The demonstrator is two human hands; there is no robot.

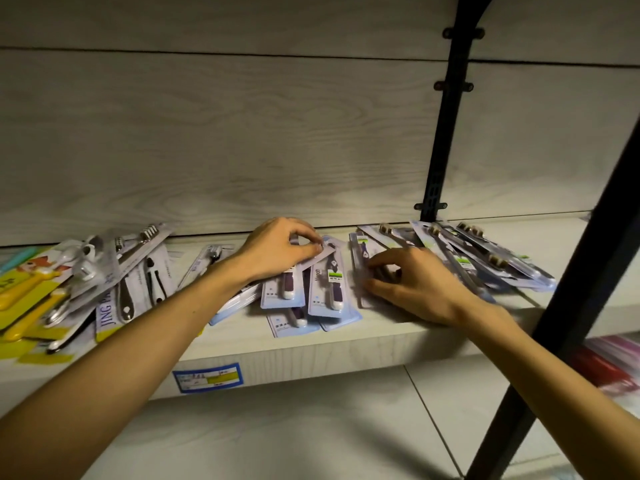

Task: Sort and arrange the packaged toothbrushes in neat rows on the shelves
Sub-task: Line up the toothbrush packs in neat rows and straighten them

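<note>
— Several heaps crowd your shelf [398,332]. Far left, what do you have?

— Yellow packs [24,299] lie slanted at the front edge, with grey packs [138,268] piled loosely over them, heads tilted toward the back wall [207,133].

— And under your left hand [277,249]?

— Purple packs [325,289], overlapped, a few poking past the front edge above the price label [207,377]. Your left forearm crosses the loose packs beside them. Your left hand arches, knuckles up, fingertips pinching the top end of one purple pack near the wall.

— Your right hand [412,285]?

— It lies low on a clear pack [360,268] just right of the purple ones, fingers spread and slightly bent, pressing down on it. Blur hides whether the thumb catches an edge.

— What hems you in on the right?

— Brown-bristled packs [485,261] fan out just beside your right hand, angled toward the wall. A black post [446,116] rises behind them, and a black strut [568,306] slants across in front, close to your right wrist.
</note>
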